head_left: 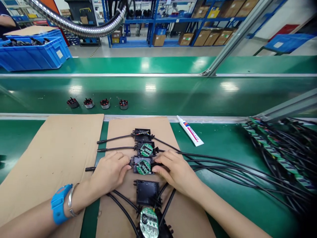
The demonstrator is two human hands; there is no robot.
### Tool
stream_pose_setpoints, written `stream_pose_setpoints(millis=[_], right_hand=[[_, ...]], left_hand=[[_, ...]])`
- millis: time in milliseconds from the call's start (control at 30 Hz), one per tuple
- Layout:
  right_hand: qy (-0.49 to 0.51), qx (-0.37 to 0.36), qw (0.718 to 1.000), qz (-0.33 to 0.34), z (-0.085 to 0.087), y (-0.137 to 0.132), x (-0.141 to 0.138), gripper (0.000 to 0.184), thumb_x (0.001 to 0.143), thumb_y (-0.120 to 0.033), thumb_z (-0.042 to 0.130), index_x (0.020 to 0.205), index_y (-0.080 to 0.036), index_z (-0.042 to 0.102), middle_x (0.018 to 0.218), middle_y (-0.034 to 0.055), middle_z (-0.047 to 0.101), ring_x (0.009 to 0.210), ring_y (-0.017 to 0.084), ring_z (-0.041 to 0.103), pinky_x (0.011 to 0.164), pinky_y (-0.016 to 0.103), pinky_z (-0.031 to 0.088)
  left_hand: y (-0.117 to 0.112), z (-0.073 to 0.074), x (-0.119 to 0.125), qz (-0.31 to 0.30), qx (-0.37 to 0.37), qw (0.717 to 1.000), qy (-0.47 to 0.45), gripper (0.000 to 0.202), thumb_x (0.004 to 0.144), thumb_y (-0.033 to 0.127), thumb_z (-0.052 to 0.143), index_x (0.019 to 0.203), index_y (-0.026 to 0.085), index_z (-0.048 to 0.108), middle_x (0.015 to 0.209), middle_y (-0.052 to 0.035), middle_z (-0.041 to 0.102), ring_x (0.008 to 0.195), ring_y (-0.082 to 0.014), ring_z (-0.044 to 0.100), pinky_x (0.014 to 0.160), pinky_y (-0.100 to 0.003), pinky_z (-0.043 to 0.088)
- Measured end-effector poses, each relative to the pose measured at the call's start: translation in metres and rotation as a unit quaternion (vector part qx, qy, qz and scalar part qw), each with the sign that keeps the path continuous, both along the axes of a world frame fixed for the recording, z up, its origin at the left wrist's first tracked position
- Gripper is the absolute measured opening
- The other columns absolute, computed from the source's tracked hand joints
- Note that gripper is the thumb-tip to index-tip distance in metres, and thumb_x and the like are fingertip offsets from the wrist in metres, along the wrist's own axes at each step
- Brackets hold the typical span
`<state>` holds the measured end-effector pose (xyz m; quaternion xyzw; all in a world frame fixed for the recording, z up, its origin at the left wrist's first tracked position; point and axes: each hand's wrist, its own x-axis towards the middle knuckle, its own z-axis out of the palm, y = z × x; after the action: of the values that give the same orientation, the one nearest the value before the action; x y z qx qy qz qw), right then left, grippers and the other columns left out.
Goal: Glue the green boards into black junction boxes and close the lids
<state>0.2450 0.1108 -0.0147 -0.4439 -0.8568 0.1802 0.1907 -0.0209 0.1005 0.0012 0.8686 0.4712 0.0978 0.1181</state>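
A row of black plastic housings with cables lies on a cardboard sheet [123, 211]. My left hand [111, 172] and my right hand [175, 170] press from either side on the third housing [143, 165], which holds a round green circuit board. The fingers of both hands are curled against its edges. Behind it sit a second housing with a green board [146, 148] and a farther black housing [141, 134]. In front lie an empty black housing [148, 192] and a loose round green board [149, 223].
A white glue tube [190, 131] lies right of the cardboard. Black cables [235, 172] run right to a heap of boards and wires [279, 148]. Several small motor stators [97, 103] stand on the conveyor belt. A blue crate [32, 54] stands far left. A second cardboard sheet [49, 158] lies left.
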Motion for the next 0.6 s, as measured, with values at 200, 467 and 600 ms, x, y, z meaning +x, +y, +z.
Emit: stream_pose_setpoints(millis=[200, 467, 600], right_hand=[[0.044, 0.020, 0.998, 0.028, 0.029, -0.034, -0.010, 0.022, 0.088, -0.036, 0.058, 0.099, -0.017, 0.062, 0.097, 0.0088, 0.060, 0.093, 0.023, 0.049, 0.082, 0.040, 0.042], [0.085, -0.103, 0.986, 0.096, 0.031, -0.095, -0.041, 0.028, 0.063, -0.023, 0.072, 0.084, -0.018, 0.055, 0.096, 0.0051, 0.054, 0.092, 0.023, 0.043, 0.080, 0.037, 0.039], [0.086, -0.025, 0.990, 0.110, 0.032, -0.102, -0.045, 0.017, 0.067, -0.014, 0.062, 0.079, -0.019, 0.051, 0.092, 0.0046, 0.056, 0.087, 0.020, 0.045, 0.073, 0.033, 0.040]], left_hand=[[-0.023, 0.016, -0.003, -0.032, -0.038, 0.995, -0.082, 0.015, 0.094, 0.024, 0.047, 0.103, 0.019, 0.057, 0.106, -0.0082, 0.057, 0.097, -0.0242, 0.051, 0.082, -0.039, 0.044], [-0.062, 0.013, 0.004, -0.100, -0.262, 0.950, -0.135, 0.048, 0.070, 0.051, 0.077, 0.099, 0.021, 0.054, 0.098, -0.0038, 0.059, 0.093, -0.0228, 0.053, 0.078, -0.031, 0.045], [-0.062, 0.010, 0.003, -0.092, -0.270, 0.948, -0.141, 0.043, 0.068, 0.026, 0.081, 0.101, 0.022, 0.054, 0.098, -0.0021, 0.058, 0.095, -0.0216, 0.053, 0.079, -0.030, 0.044]])
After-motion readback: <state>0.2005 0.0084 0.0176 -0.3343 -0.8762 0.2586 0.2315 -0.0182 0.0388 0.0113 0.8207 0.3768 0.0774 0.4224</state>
